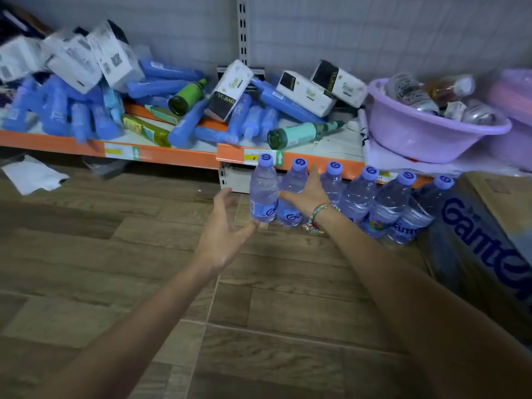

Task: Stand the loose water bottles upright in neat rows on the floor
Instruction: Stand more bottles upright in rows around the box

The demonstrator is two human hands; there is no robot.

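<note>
Wood floor (144, 254) holds water bottles (357, 194) upright, caps up.

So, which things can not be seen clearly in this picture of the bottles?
1. Head view: the right hand covers the lower part of the third water bottle in the row.
2. The boxes at the shelf's left end are motion-blurred, print unreadable.
3. The carton is cut off by the right edge.
4. The contents of the purple basin are blurred.
</note>
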